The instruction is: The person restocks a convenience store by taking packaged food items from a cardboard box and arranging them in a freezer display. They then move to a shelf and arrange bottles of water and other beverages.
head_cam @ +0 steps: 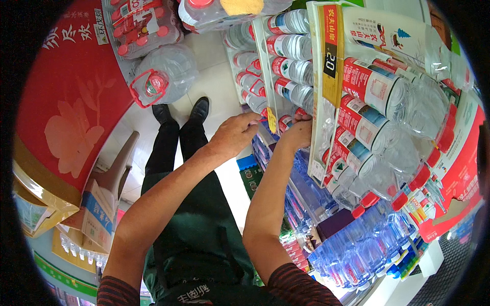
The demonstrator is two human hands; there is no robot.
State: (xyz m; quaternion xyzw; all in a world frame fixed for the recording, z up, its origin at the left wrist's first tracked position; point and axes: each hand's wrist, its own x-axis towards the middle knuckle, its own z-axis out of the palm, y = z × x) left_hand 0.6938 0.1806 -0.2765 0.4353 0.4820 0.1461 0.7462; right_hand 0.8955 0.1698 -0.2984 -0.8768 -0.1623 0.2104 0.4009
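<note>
My left hand [235, 132] is at the edge of a lower shelf, its fingers curled beside a red bottle cap [264, 113] and a yellow tag [271, 120]. Whether it grips the cap is unclear. My right hand [300, 134] reaches into the middle shelf, fingers bent against a red-labelled water bottle [285, 122]. The price-strip edge of the upper shelf [317, 126] partly covers that hand, so its grip is hidden. Similar clear bottles [289, 65] lie on their sides in a row farther along the same shelf.
Large red-capped bottles [367, 88] fill the upper shelf at right. Blue-tinted bottle packs [356, 252] stand below. A big handled water jug [164, 72] is on the tiled floor [208, 69] near my shoes. A red display [76, 99] and cardboard boxes [95, 218] flank my left.
</note>
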